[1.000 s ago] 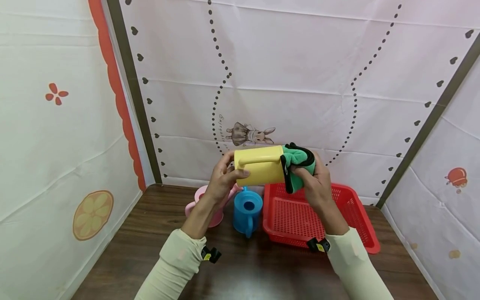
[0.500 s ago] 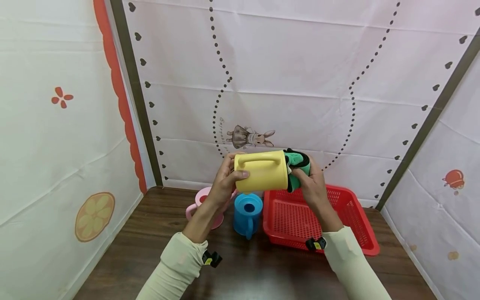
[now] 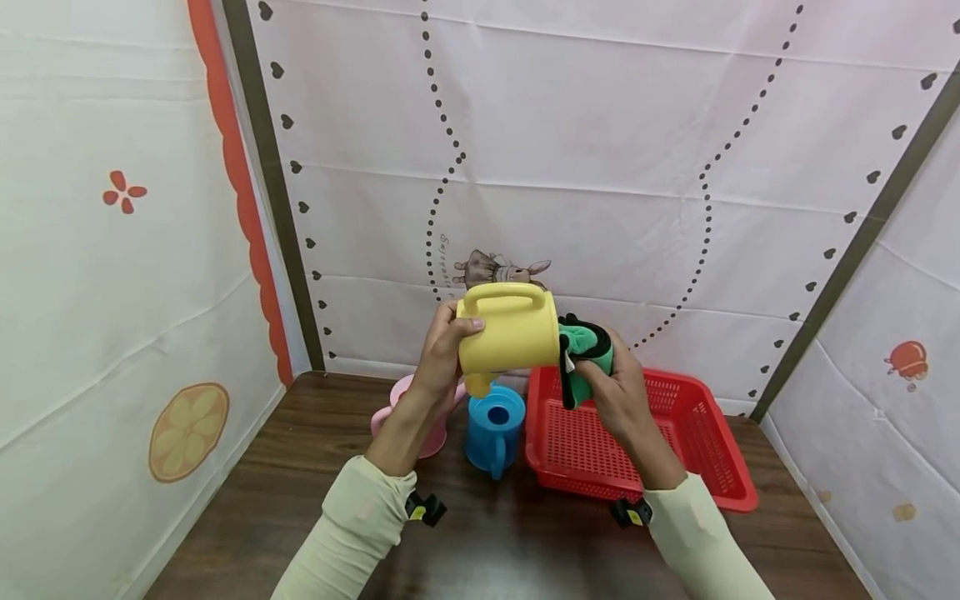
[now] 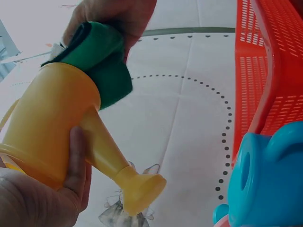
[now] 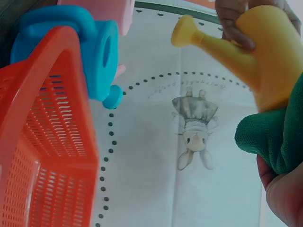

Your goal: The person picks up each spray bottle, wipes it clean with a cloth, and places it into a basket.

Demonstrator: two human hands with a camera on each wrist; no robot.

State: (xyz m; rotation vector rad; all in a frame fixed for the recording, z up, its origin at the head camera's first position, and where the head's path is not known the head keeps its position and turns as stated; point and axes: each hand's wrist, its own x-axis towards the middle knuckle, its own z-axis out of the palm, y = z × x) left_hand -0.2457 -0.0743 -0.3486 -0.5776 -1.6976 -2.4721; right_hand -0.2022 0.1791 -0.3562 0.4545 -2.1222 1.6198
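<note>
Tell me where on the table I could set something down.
Bare table lies between the sleeves, in front of the blue can and basket. Another patch runs from the pink can to the left wall. The back middle is crowded: those cans and the basket stand close together, and the left hand holds up the yellow can.

Head view: bright, even light; pale glare on the wood-grain tabletop [image 3: 487,562], faint pink tint on the cloth backdrop [image 3: 585,108]. Wrist views: dimmer, softer, left one palest at upper left.

R-wrist: yel. can [image 5: 277,56] + cloth [image 5: 277,137] cut, R edge | head: pink can [image 3: 435,437] part hid.
</note>
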